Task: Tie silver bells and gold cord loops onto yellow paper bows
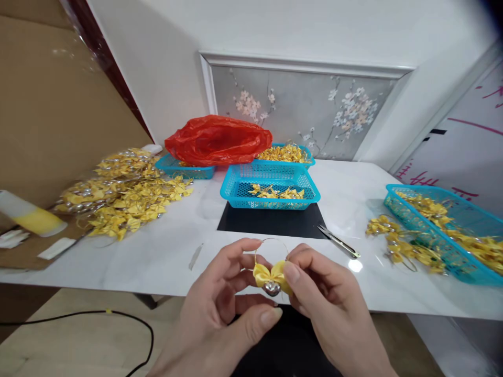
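A yellow ribbon bow with a silver bell and a thin gold cord loop is held up just over the table's front edge. My right hand pinches the bow's right side between thumb and fingers. Around its left side curves my left hand, thumb stretched out below the bell and apart from the fingers. The left index fingertip is at the cord loop; whether the other left fingers touch the ribbon behind is hidden. Beyond both hands lies a black mat, with a blue basket at its back edge holding several yellow bows.
Small metal snips lie right of the mat. A heap of yellow bows covers the left. More fill a blue basket at right, with loose bows beside it. A red plastic bag rests on baskets behind.
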Motion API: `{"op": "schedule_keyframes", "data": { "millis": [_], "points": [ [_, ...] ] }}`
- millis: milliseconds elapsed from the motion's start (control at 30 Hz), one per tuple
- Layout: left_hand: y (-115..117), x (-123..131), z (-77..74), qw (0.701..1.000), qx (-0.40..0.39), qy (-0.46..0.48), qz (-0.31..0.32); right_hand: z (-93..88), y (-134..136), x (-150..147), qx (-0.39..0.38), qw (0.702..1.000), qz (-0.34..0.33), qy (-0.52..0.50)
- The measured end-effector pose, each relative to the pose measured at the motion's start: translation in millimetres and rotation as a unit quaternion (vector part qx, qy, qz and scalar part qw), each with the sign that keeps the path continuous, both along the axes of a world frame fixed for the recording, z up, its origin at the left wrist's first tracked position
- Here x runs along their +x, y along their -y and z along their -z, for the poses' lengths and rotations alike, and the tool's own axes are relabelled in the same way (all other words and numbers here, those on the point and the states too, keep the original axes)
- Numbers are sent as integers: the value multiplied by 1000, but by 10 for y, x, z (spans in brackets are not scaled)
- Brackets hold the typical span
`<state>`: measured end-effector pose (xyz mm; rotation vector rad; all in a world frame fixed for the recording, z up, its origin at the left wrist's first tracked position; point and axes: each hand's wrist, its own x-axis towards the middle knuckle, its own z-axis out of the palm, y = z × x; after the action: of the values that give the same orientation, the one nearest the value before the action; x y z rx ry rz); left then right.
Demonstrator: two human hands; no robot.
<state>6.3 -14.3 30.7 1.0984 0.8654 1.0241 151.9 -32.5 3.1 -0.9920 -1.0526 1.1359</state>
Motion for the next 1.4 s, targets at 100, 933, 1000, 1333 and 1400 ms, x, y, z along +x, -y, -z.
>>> {"op": "schedule_keyframes", "data": {
  "millis": [100,933,1000,1333,1400],
  "points": [
    [-14,19,-6,1000,-6,-10,-20,10,1,-11,5,1000,-6,-5],
    [32,39,-32,997,11,-39,-64,100,-9,-50,1,998,-18,-57],
    [20,14,1,999,8,-25,-41,101,-10,-47,8,999,-9,-48],
    [-21,-136,180,937,274,-192,-99,6,-2,-31,123,979,87,140],
    [-16,-110,165,957,228,-168,-59,12,-10,-43,163,966,99,176]
  ]
}}
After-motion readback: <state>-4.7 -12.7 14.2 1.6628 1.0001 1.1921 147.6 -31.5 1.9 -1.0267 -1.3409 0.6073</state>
